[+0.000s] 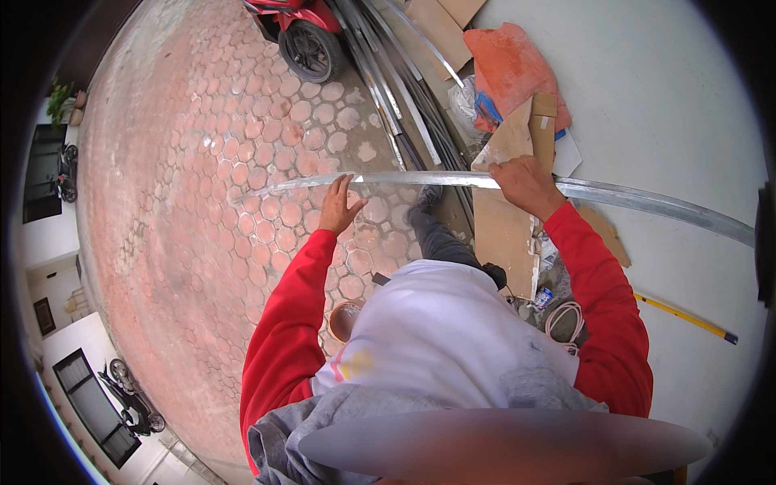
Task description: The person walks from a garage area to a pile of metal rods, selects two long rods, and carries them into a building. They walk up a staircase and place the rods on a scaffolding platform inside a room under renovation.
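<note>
A long silver metal bar (436, 179) stretches across in front of me, from over the paving on the left to the far right, its ends curved by the lens. My right hand (524, 184) is wrapped round it right of the middle. Further left, my left hand (338, 208) has its fingers extended up to the bar's near edge, the thumb held apart. The fingertips touch or nearly touch the metal; I cannot tell which. Both forearms are in red sleeves.
Several long metal bars (396, 89) lie on the ground ahead, beside a red motorbike (311, 50). Cardboard (505, 242) and an orange sheet (513, 65) lie to the right. A yellow level (687, 318), coiled cord (564, 323) and brown bucket (343, 321) are nearer me.
</note>
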`<state>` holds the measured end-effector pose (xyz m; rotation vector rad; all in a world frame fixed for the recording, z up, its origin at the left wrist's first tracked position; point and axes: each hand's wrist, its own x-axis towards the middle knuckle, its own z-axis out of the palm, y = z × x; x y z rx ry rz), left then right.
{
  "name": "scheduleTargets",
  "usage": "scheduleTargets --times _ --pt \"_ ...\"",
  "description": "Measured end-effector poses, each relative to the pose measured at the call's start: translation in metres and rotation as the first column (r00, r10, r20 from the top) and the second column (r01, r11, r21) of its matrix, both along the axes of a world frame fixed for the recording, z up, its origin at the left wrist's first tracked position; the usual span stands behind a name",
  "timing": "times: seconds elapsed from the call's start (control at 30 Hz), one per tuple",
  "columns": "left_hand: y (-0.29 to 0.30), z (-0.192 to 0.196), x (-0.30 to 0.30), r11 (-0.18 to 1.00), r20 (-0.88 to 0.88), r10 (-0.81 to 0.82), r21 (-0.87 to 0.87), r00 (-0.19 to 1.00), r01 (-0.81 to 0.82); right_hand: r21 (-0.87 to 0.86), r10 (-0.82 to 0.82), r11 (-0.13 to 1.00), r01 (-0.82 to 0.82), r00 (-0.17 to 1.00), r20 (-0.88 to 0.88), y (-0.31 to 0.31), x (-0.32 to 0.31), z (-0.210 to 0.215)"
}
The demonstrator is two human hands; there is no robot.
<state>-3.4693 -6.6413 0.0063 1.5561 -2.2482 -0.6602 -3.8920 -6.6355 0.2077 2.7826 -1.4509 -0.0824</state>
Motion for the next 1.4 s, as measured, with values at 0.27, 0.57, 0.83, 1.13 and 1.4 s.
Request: scheduleTargets --times 0.27,0.57,0.83,1.13,1.4 --pt "-0.141 0.01 -0.027 0.993 0.145 -0.119 0.023 0.982 0.117 -0.004 0.107 0.994 -0.108 0.991 -0.079 -0.14 -0.041 0.075" --pt "-0.238 -0.005 -0.035 0.968 -0.173 -0.125 0.193 0.977 0.159 -0.045 0.228 0.971 -0.233 0.968 -0.105 -0.305 -0.006 0.144" --pt "-0.344 -0.031 0.0 0.939 -0.18 -0.034 0.331 0.983 0.093 -0.301 0.272 0.937 -0.175 0.907 0.321 -0.407 0.016 0.109" --pt "-0.442 -0.058 0.046 0.903 -0.142 -0.035 0.419 0.989 0.092 0.74 -0.673 0.358 0.57 0.707 -0.218 -0.308 0.015 -0.122" --pt "-0.479 -0.071 0.09 0.841 -0.159 -0.055 0.525 0.986 0.132 0.872 -0.914 -0.292 0.394 0.153 -0.376 -0.29 -0.004 -0.12"
